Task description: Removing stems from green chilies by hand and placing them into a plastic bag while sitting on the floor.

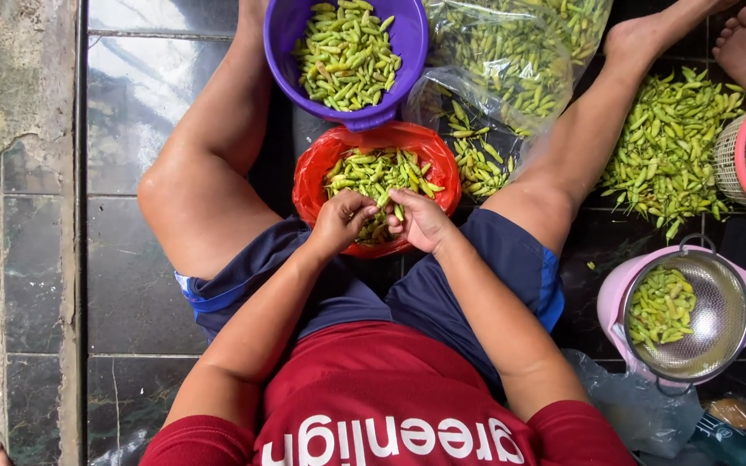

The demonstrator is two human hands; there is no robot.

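Green chili [388, 204] sits pinched between both hands at frame centre, over the red bag [312, 177] of chilies. My left hand [343, 221] and right hand [420, 222] both close on it. I judge short, firm pinches work best, keeping it low over the bag. Purple bowl [412, 39] waits at top centre.
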